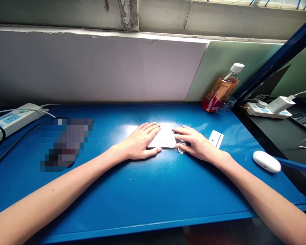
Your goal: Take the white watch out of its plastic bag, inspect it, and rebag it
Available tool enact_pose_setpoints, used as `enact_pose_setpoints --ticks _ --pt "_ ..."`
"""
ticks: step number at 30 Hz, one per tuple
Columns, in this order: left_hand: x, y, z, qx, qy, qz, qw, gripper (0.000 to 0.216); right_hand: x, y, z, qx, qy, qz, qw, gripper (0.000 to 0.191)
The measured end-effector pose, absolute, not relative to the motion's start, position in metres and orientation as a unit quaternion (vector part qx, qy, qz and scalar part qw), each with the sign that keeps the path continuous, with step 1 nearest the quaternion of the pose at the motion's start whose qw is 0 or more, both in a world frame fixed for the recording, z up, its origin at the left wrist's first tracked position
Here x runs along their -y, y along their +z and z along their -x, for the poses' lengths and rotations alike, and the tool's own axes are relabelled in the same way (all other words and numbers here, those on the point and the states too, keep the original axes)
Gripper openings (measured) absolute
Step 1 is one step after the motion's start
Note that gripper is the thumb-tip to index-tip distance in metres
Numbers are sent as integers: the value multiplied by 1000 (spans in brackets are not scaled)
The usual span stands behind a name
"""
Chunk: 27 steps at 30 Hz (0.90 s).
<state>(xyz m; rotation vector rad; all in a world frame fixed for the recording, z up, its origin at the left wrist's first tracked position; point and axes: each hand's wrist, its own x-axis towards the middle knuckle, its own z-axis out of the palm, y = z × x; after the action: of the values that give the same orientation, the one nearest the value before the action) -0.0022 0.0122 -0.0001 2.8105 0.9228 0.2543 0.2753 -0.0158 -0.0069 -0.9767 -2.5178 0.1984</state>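
A small flat white object with a thin dark edge, perhaps a booklet or pad, lies on the blue table between my hands. My left hand rests flat over its left side, fingers stretched away from me and thumb along the near edge. At the right edge is my right hand, its fingers spread and slightly bent, with the tips touching or close to the object. A short silvery chain shows below the right fingertips; what it joins to is hidden. Behind the right hand lies a white card with a dark stripe.
A drink bottle leans at the back right beside a clear cup. A white oval case lies near the right edge. Power strips with cables stand at left and far right. A pixelated patch hides something at left.
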Motion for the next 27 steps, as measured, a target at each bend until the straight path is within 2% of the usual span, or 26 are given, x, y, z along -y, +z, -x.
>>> enact_pose_setpoints --ticks 15,27 --pt "-10 3 0 -317 91 -940 85 68 18 -5 -273 896 37 360 257 18" --pt "-10 4 1 -321 110 -937 83 67 10 12 -300 910 64 359 199 21"
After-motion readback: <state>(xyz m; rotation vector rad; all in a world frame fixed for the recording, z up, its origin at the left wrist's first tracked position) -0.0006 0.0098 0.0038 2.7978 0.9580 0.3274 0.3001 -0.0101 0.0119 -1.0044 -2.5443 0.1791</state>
